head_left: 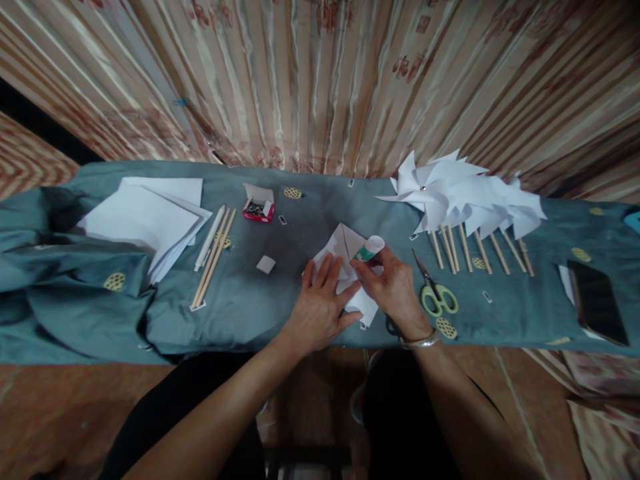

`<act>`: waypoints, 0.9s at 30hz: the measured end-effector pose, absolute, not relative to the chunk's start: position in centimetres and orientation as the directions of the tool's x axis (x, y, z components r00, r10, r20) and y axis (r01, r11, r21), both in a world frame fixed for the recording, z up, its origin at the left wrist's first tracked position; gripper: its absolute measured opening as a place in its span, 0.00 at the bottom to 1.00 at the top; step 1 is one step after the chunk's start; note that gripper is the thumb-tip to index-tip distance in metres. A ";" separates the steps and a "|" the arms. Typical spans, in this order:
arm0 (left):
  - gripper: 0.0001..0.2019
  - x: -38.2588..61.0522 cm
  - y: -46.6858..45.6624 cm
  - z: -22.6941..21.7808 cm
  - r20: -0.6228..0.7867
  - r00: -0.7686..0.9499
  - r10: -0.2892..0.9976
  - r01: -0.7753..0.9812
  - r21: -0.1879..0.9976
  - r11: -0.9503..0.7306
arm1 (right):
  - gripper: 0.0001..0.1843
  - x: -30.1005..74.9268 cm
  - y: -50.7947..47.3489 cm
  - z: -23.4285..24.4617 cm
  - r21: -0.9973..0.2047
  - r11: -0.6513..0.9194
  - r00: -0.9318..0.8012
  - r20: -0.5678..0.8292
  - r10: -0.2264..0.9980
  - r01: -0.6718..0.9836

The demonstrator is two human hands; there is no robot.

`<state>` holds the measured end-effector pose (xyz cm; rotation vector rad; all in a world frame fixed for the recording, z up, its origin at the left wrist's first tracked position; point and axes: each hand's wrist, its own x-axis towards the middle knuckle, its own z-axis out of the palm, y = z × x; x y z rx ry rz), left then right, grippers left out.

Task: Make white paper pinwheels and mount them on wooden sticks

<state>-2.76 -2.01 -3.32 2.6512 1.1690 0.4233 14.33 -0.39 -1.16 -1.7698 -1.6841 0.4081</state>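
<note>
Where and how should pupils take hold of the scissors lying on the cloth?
Probably by the green handles of the scissors, coming from the near right: the handle loops face the seated person, the blades point away, and the right hand occupies the space to their left.

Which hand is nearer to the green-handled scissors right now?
The right. The right hand, holding a green-and-white tube, is just left of the scissors. The left hand lies spread on the paper, farther to the scissors' left, beyond the right hand.
</note>
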 end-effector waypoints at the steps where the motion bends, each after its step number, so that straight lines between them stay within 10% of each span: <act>1: 0.29 -2.8 -2.0 -3.3 0.173 0.643 0.746 0.685 0.307 -0.661 | 0.15 14.3 -0.4 -1.1 -0.643 0.038 0.125 0.207 0.970 0.765; 27: 0.29 -2.8 -2.0 -3.4 0.163 0.651 0.741 0.683 0.299 -0.666 | 0.16 13.5 -0.5 -1.3 -0.615 0.075 0.082 0.223 0.971 0.785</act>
